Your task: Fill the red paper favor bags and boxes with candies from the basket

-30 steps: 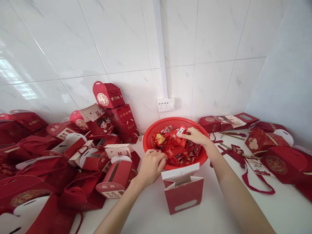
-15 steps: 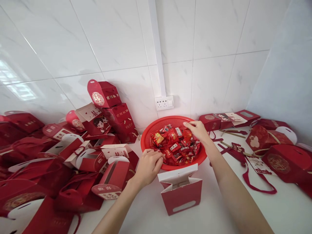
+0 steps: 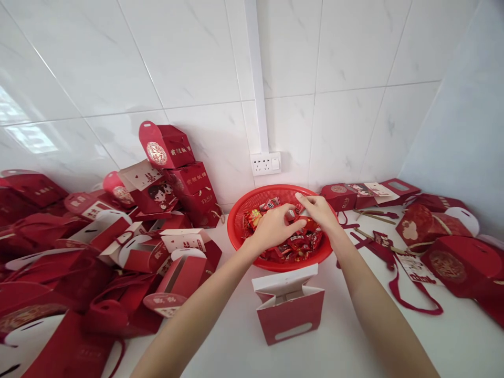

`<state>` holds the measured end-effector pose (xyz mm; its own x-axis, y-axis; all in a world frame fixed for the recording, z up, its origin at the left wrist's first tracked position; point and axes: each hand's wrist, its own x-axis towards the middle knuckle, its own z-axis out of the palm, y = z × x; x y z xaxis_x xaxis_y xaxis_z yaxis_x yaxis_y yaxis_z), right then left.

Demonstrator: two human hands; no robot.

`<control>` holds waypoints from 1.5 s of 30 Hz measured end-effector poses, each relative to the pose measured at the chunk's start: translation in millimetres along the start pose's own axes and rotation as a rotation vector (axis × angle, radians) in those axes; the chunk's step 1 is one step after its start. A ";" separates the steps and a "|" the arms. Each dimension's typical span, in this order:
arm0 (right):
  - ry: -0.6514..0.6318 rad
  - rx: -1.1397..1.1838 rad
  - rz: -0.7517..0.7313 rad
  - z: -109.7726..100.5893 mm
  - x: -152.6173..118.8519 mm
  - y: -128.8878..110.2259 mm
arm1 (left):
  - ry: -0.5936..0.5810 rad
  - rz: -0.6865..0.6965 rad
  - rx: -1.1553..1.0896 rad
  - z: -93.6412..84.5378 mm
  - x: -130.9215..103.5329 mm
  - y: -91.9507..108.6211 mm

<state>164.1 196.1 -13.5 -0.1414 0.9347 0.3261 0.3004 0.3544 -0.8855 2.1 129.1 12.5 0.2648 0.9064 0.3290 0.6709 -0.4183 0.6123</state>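
A red plastic basket (image 3: pixel 241 207) full of small candies in red wrappers (image 3: pixel 297 242) stands before me. My left hand (image 3: pixel 275 227) reaches over the middle of the candies, thumb apart from the fingers, with no candy seen in it. My right hand (image 3: pixel 318 211) hovers by the basket's right side, its fingers loosely parted and their tips partly over the candies. In front of the basket stands an upright red gift box (image 3: pixel 291 317) with its white-lined top open and an oval window low on its near side. Neither hand touches this box.
Many red gift boxes (image 3: pixel 129 304) crowd the left side, some stacked against the tiled wall. On the right lie more boxes (image 3: pixel 452 262), dark red ribbons (image 3: pixel 417 296) and cords. A socket panel (image 3: pixel 265 164) sits on the wall behind the basket.
My left hand has moved from the basket's near left rim to the right, over the candies, and its fingers have opened out. My right hand stays nearly in place.
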 end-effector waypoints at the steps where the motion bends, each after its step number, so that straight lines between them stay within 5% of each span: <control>1: 0.010 0.052 0.010 0.1 -0.4 -1.6 | -0.008 0.012 0.003 3.4 8.6 -0.3; 8: 0.021 0.400 0.182 -4.3 0.0 -5.7 | 0.232 -0.062 -0.240 5.2 36.2 -33.4; 11: -0.001 0.495 0.200 -5.2 -0.7 -5.8 | 0.225 -0.079 -0.268 4.1 34.0 -42.8; 17: 0.172 0.642 0.200 -2.6 -1.3 -0.6 | 0.174 -0.072 -0.160 9.1 30.7 -38.6; 23: 0.354 0.711 0.205 -8.4 3.0 5.6 | -0.147 -0.086 0.023 16.3 23.7 -44.7; 31: 0.302 0.686 0.300 -5.6 -4.3 -4.2 | -0.716 -0.171 0.339 19.5 8.3 -29.7; 33: 0.289 0.674 0.333 -4.5 -5.5 -6.4 | -0.781 -0.168 0.444 19.2 7.9 -26.6; 38: 0.296 0.657 0.411 -4.0 -3.8 -9.4 | -0.651 -0.110 0.443 15.6 11.1 -34.1; 45: 0.295 0.639 0.395 -5.2 -4.3 -7.8 | -0.228 -0.067 0.335 5.1 17.0 -45.1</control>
<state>167.3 189.4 -6.2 0.1440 0.9880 -0.0552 -0.3335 -0.0041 -0.9427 -20.0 163.7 -13.2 0.3343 0.9365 0.1058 0.8702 -0.3498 0.3469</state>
